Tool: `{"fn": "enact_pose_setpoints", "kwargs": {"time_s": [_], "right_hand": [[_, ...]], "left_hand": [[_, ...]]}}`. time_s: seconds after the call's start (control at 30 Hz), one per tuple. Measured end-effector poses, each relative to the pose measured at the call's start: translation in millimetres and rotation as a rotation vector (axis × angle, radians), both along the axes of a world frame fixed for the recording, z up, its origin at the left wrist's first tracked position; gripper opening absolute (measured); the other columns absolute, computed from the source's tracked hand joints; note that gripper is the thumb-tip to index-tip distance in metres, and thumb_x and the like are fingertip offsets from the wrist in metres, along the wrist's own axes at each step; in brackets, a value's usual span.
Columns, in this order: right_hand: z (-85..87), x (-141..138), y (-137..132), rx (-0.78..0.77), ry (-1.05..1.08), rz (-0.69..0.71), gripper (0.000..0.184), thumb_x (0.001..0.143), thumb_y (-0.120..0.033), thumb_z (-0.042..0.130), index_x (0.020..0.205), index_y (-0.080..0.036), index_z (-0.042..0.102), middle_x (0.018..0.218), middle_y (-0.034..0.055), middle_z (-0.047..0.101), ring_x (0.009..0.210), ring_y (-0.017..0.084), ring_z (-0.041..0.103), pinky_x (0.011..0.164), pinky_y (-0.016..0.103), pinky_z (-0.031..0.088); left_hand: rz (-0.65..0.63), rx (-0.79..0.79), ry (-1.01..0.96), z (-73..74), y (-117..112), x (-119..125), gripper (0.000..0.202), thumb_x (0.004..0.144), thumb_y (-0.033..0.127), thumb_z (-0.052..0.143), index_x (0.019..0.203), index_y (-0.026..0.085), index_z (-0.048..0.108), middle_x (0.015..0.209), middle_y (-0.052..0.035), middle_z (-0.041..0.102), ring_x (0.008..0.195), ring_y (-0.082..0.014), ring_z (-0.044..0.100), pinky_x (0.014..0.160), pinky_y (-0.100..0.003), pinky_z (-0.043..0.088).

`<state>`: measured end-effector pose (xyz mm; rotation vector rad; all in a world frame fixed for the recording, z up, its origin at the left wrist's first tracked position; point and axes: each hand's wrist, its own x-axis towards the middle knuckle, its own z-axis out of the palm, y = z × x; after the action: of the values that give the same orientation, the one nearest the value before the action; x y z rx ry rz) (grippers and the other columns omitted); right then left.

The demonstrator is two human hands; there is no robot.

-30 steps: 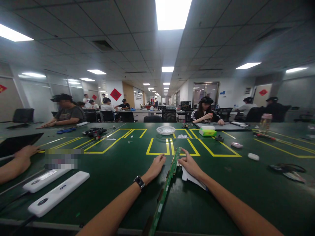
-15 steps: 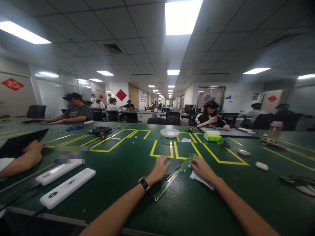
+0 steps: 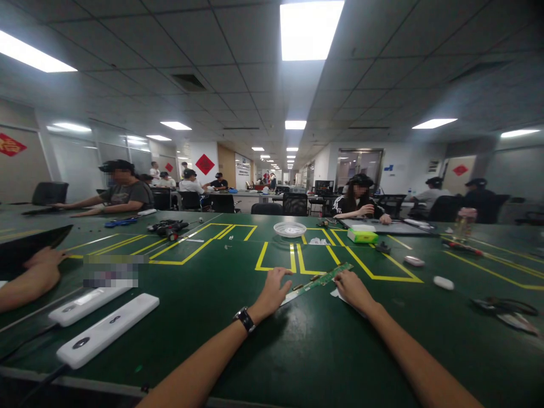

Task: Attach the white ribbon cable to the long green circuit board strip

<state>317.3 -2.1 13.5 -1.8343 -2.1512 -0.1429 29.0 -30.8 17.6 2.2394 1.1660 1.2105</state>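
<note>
A long, narrow green circuit board (image 3: 325, 279) with gold-coloured connectors lies slantwise between my two hands over the green table. My left hand (image 3: 272, 292), with a dark watch on the wrist, is beside the board's near left end; its fingers and thumb are apart. On the other side, my right hand (image 3: 352, 290) has its fingers bent and pressed together at the board's edge, pinching it toward its far right end. Under my right hand lies a piece of white paper (image 3: 335, 294), mostly covered by the palm.
Yellow tape (image 3: 267, 268) marks boxes on the table (image 3: 238, 362). Farther off are a white round basket (image 3: 289, 229) and a green packet (image 3: 362, 235). White power strips (image 3: 108, 330) lie left, a white mouse-like object (image 3: 443, 283) right. A co-worker's hand (image 3: 45, 272) holds a dark panel.
The circuit board has swung round to lie more crosswise, its near end now farther away and closer to my left hand. The view has shifted slightly to the right.
</note>
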Motion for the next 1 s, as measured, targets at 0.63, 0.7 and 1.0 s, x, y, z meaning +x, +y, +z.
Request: {"fn": "enact_pose_setpoints", "kwargs": {"time_s": [0.63,0.7,1.0], "right_hand": [[1.2,-8.6,-8.7,-0.032,-0.103,0.006,0.035,0.092,-0.027,0.038,0.114,-0.017,0.064,0.118,0.0146,0.058,0.111,0.029,0.050,0.088,0.038,0.041],[1.2,-20.6,-14.5,-0.035,-0.088,0.067,0.036,0.092,-0.029,0.038,0.115,-0.017,0.064,0.119,0.0150,0.058,0.110,0.027,0.051,0.089,0.037,0.040],[2.6,-36.0,-15.8,-0.032,-0.084,0.119,0.037,0.093,-0.031,0.037,0.119,-0.019,0.061,0.125,0.0132,0.056,0.117,0.029,0.046,0.096,0.042,0.034]], "left_hand": [[-0.029,0.158,0.084,3.9,-7.9,1.4,0.024,0.089,0.022,0.046,0.109,0.022,0.059,0.111,-0.0070,0.056,0.109,-0.0214,0.047,0.099,-0.038,0.037],[-0.028,0.161,0.097,3.7,-8.9,2.6,0.024,0.089,0.021,0.046,0.109,0.022,0.059,0.111,-0.0068,0.056,0.109,-0.0217,0.047,0.098,-0.039,0.037],[0.001,0.166,0.167,10.1,-12.7,0.8,0.024,0.090,0.020,0.043,0.107,0.021,0.059,0.109,-0.0066,0.057,0.108,-0.0224,0.047,0.096,-0.039,0.037]]}}
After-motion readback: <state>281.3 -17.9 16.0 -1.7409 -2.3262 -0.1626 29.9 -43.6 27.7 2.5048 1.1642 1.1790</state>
